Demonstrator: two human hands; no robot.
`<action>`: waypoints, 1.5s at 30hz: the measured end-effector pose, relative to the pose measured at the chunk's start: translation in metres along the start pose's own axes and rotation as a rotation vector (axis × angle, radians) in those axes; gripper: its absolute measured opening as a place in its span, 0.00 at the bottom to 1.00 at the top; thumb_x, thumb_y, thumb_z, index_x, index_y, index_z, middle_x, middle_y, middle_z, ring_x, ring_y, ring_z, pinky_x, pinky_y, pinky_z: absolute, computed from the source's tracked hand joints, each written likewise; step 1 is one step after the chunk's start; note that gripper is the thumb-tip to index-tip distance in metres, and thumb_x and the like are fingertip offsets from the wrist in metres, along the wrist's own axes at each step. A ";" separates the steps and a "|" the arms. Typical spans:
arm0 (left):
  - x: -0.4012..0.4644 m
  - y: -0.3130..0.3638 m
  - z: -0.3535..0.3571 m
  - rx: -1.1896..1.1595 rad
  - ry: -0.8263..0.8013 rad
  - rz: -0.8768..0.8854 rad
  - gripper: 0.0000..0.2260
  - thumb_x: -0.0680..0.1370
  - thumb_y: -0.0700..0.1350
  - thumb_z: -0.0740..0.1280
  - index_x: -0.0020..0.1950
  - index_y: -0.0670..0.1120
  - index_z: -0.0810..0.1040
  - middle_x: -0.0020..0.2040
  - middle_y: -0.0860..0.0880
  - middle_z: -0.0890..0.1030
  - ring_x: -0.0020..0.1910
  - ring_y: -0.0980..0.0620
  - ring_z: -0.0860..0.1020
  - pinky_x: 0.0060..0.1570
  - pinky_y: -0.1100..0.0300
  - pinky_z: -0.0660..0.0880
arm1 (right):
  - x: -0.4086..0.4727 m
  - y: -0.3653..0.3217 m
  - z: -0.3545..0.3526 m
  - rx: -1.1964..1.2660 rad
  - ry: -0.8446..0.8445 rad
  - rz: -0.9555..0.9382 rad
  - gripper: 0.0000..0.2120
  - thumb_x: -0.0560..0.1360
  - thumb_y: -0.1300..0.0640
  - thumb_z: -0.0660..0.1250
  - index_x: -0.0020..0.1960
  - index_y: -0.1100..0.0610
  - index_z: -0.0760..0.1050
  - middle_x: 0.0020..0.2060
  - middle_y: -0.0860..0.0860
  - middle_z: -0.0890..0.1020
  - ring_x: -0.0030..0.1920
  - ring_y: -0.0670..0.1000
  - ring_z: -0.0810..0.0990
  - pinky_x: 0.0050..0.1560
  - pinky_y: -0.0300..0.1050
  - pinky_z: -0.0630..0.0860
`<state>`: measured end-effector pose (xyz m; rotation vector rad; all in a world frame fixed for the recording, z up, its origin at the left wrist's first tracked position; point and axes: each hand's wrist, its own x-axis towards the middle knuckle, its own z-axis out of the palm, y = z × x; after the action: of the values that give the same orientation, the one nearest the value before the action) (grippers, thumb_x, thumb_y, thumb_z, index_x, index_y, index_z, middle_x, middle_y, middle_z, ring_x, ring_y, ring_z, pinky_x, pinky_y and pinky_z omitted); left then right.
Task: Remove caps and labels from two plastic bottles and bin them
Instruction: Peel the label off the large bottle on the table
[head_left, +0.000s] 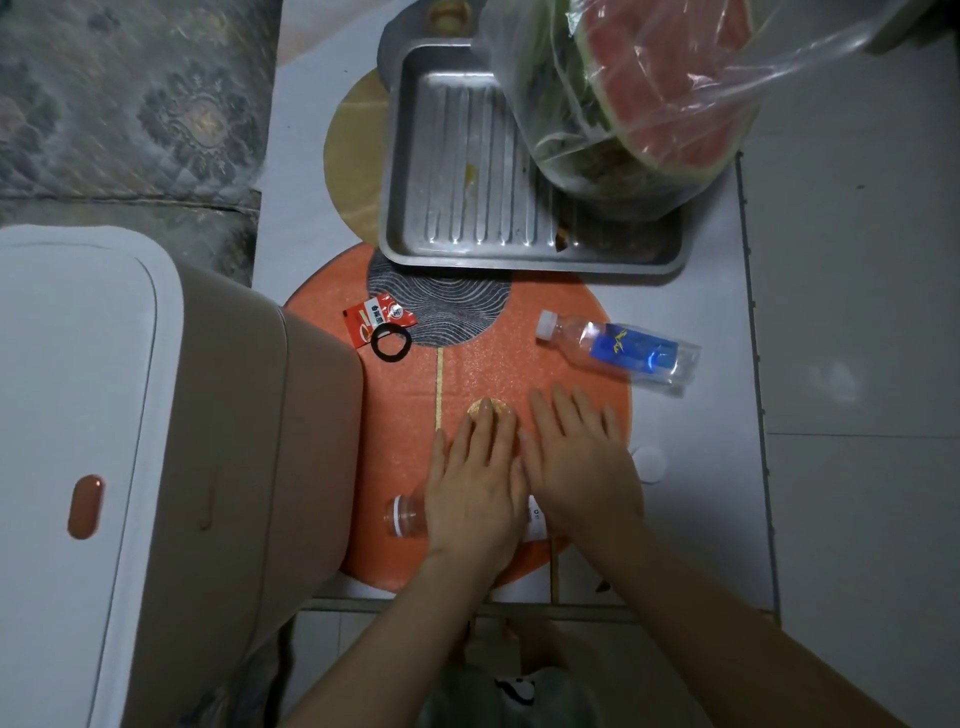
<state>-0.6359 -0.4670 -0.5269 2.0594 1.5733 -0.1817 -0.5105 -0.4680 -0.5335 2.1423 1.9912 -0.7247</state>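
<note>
Altogether 2 bottles (618, 346) (408, 515), 2 flat hands (475, 478) (579, 457).

Single head-worn view, looking steeply down, close over table (727, 312)

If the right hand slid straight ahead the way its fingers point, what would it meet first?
Probably the blue-labelled bottle: the right hand lies flat with fingers pointing up the mat, slightly left, so it may only clip the capped end or pass just beside it.

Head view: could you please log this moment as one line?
left hand: flat over near bottle | right hand: flat beside it | far bottle: capped, labelled | bin: lid shut
</note>
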 end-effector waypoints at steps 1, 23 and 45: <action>0.002 0.003 0.002 -0.008 0.011 -0.018 0.28 0.78 0.54 0.36 0.78 0.50 0.49 0.79 0.49 0.50 0.78 0.50 0.48 0.74 0.52 0.40 | -0.002 0.000 0.001 -0.012 0.002 0.012 0.28 0.79 0.43 0.39 0.74 0.55 0.57 0.73 0.57 0.65 0.74 0.58 0.61 0.73 0.58 0.53; 0.034 -0.005 0.010 0.052 -0.036 -0.088 0.25 0.80 0.53 0.44 0.78 0.50 0.48 0.79 0.47 0.50 0.77 0.46 0.49 0.72 0.42 0.46 | 0.026 -0.015 -0.019 -0.042 -0.061 0.074 0.25 0.76 0.47 0.50 0.67 0.57 0.71 0.66 0.57 0.76 0.66 0.57 0.74 0.62 0.60 0.72; 0.064 -0.009 0.006 0.049 -0.169 -0.172 0.27 0.78 0.53 0.40 0.77 0.50 0.51 0.79 0.47 0.50 0.77 0.44 0.45 0.71 0.35 0.47 | 0.067 -0.017 -0.004 -0.103 -0.092 0.102 0.26 0.75 0.48 0.50 0.69 0.55 0.69 0.66 0.62 0.74 0.62 0.62 0.77 0.58 0.61 0.76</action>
<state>-0.6234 -0.4136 -0.5618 1.8891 1.6536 -0.4493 -0.5245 -0.4038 -0.5545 2.0947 1.8180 -0.6758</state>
